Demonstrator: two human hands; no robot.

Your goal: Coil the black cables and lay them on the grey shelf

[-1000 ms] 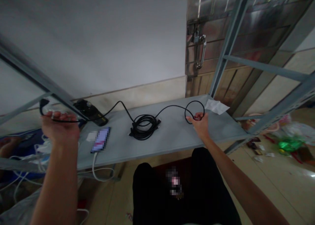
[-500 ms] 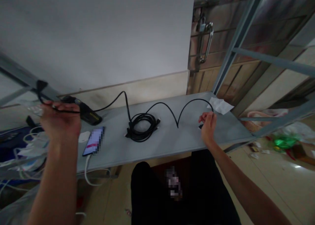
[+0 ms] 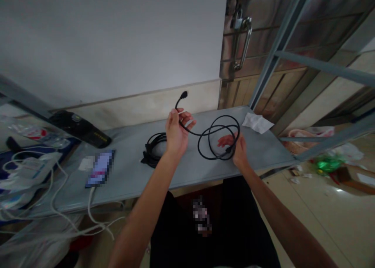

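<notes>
A black cable [image 3: 215,126] hangs in loose loops between my two hands, above the grey shelf. My left hand [image 3: 178,133] pinches it near one end, and the plug [image 3: 184,94] sticks up beyond the fingers. On the right, my right hand [image 3: 238,149] is curled around the loops, with the cable's other connector [image 3: 228,150] lying by the fingers. Partly covered by my left hand, a bundle of coiled black cables [image 3: 150,152] rests on the shelf.
The narrow grey shelf [image 3: 131,178] runs along the wall. Left of the coil are a phone [image 3: 100,168] with a white cable, a black device [image 3: 82,129], a plastic bottle [image 3: 41,134] and white power strips [image 3: 32,170]. White paper [image 3: 257,122] lies beside the metal post [image 3: 279,49].
My left hand has swung from the far left to the middle, bringing the cable's end along. The stretched cable is now gathered in loops at my right hand.
</notes>
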